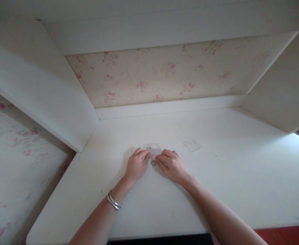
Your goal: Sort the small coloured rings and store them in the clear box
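Note:
A small clear plastic bag (152,147) lies on the white desk top between my two hands. My left hand (138,164) pinches its left side between thumb and fingers. My right hand (171,164) is closed in a pinch at the bag's lower right side, its fingers bent. Between the fingertips, at the near end of the bag, is a small round greyish ring-like piece (153,163); whether it sits inside the bag or just in front of it I cannot tell. The fingers partly cover the bag.
A second flat clear plastic bag (191,144) lies on the white desk (231,163) to the right. White side panels and a low back ledge (175,105) enclose the desk, with flowered wallpaper behind. A black edge (162,239) shows at the near side.

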